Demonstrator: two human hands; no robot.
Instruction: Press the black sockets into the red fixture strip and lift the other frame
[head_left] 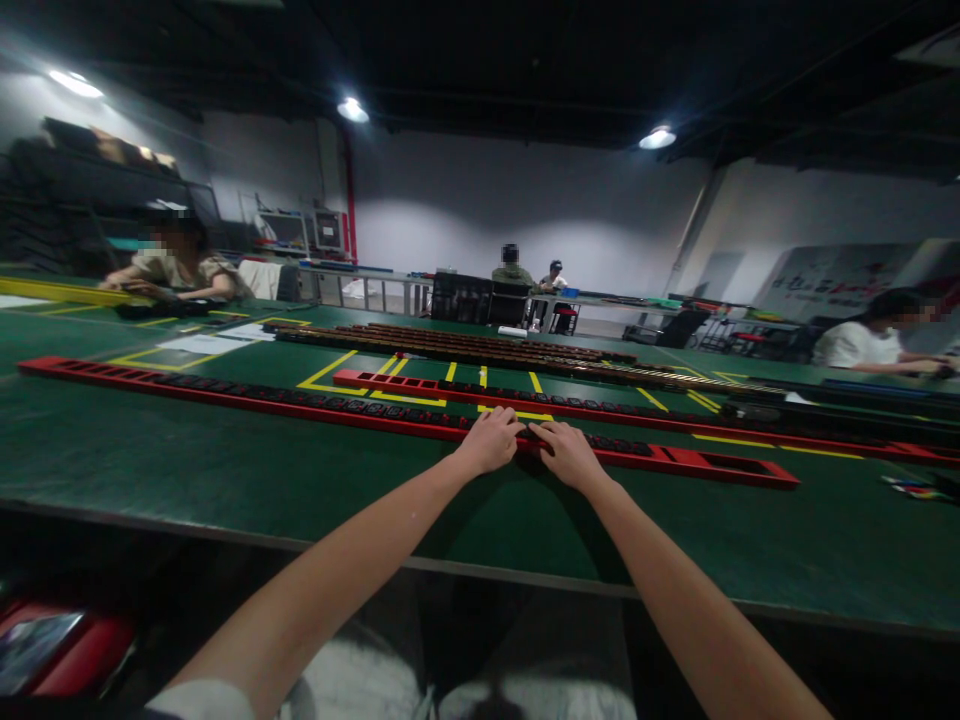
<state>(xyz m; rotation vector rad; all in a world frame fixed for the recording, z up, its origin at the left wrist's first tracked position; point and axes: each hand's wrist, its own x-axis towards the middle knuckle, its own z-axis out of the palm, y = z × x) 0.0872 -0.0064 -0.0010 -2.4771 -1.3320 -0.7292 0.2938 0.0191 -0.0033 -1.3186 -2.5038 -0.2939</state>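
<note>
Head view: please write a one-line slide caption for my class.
Left hand and right hand rest at a long red frame with black pieces on a green table.

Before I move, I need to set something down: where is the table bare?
Bare green table runs between its near edge and the nearer red frame, left of the left forearm and right of the right forearm. Beyond that frame looks crowded: a second red frame, long dark strips, white papers.
</note>
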